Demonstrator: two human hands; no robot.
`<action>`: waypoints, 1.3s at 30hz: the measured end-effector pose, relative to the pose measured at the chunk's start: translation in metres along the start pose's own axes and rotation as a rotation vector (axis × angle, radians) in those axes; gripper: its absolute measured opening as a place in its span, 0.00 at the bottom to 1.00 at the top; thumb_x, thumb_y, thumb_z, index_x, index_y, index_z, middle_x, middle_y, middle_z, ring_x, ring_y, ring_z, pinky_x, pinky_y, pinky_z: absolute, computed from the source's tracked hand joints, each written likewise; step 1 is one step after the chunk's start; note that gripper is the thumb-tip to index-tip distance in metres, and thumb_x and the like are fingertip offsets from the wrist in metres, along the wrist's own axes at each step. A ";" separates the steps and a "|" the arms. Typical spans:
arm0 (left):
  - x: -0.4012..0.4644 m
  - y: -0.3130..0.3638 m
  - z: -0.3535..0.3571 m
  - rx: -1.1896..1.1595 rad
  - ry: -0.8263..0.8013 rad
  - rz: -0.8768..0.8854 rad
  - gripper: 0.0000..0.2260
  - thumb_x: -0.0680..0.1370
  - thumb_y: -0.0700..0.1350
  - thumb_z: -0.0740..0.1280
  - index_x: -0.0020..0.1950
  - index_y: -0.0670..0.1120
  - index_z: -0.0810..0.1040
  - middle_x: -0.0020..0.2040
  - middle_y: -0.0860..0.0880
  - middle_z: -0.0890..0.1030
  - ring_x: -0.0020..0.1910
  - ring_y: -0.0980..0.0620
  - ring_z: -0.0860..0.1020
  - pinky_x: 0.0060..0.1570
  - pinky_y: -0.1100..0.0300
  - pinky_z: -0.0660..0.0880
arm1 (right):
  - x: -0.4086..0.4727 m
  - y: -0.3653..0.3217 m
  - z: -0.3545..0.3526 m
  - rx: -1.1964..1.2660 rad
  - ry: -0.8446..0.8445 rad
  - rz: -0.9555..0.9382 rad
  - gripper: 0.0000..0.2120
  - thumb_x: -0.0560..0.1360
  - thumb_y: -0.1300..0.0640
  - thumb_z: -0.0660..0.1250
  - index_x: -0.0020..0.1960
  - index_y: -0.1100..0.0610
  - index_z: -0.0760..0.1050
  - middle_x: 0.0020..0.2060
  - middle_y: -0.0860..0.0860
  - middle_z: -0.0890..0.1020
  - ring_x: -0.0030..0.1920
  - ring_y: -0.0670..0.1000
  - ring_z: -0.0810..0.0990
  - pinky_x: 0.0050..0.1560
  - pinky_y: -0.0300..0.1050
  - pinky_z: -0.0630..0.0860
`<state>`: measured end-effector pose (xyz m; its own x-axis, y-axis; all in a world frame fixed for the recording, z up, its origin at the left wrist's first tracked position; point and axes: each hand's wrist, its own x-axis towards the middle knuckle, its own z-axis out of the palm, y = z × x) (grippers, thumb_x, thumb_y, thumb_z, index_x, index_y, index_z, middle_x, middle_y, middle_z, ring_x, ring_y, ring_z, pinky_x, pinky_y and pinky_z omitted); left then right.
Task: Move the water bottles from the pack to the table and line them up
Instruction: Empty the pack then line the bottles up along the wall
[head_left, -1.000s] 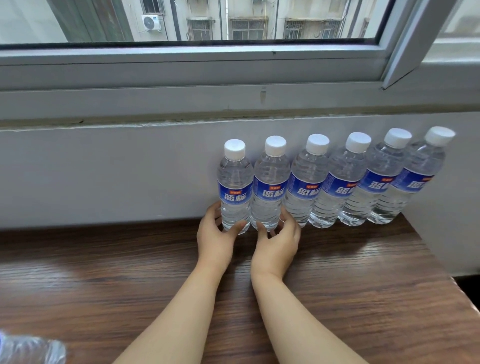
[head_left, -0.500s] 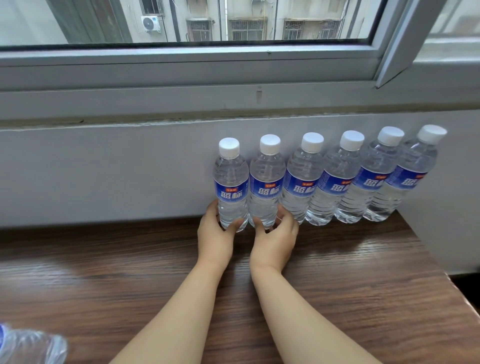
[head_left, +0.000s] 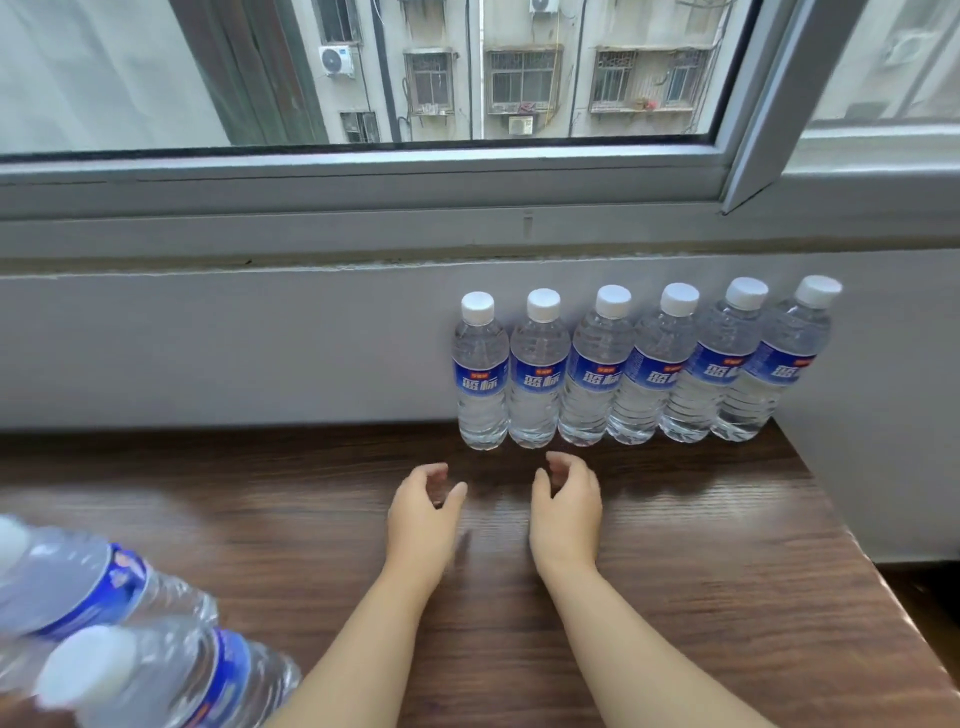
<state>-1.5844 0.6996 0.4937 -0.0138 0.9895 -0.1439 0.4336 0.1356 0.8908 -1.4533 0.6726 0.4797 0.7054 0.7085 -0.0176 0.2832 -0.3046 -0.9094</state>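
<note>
Several clear water bottles with white caps and blue labels stand upright in a row (head_left: 644, 369) against the wall at the back right of the dark wooden table (head_left: 675, 597). The leftmost bottle (head_left: 480, 371) and the one beside it (head_left: 537, 371) stand free. My left hand (head_left: 423, 512) hovers over the table a short way in front of them, fingers loosely curled and holding nothing. My right hand (head_left: 566, 506) is beside it, also loosely curled and holding nothing. More bottles of the pack (head_left: 130, 639) lie blurred at the bottom left corner.
A grey wall (head_left: 234, 348) and window sill (head_left: 363, 234) run behind the table. The table's right edge (head_left: 883, 587) drops off next to the wall corner. Bare wood stretches left of the row.
Both hands have let go of the two leftmost bottles and pulled back toward me. The view has shifted, so more of the pack shows at bottom left.
</note>
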 end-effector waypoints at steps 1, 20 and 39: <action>-0.012 -0.001 -0.008 -0.011 -0.017 -0.013 0.11 0.76 0.39 0.68 0.58 0.42 0.77 0.54 0.47 0.80 0.46 0.60 0.78 0.44 0.76 0.69 | -0.006 0.003 -0.004 -0.018 -0.049 -0.005 0.10 0.77 0.62 0.63 0.57 0.56 0.76 0.52 0.51 0.78 0.51 0.48 0.75 0.48 0.32 0.62; -0.267 -0.045 -0.137 -0.247 -0.071 -0.599 0.04 0.77 0.44 0.67 0.48 0.45 0.79 0.44 0.50 0.85 0.37 0.60 0.82 0.41 0.65 0.75 | -0.173 -0.053 -0.008 -0.002 -0.871 -0.228 0.24 0.74 0.63 0.68 0.68 0.54 0.67 0.57 0.49 0.76 0.56 0.46 0.75 0.62 0.43 0.72; -0.246 -0.087 -0.169 -0.195 0.423 -0.174 0.30 0.61 0.41 0.81 0.52 0.65 0.71 0.48 0.78 0.76 0.49 0.76 0.75 0.41 0.81 0.70 | -0.203 -0.062 0.056 0.128 -0.985 -0.235 0.26 0.66 0.56 0.78 0.59 0.42 0.72 0.54 0.39 0.81 0.56 0.39 0.79 0.57 0.42 0.76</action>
<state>-1.7712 0.4532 0.5242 -0.4530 0.8795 -0.1461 0.2165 0.2674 0.9389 -1.6505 0.5833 0.5160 -0.2233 0.9680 -0.1146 0.2328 -0.0612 -0.9706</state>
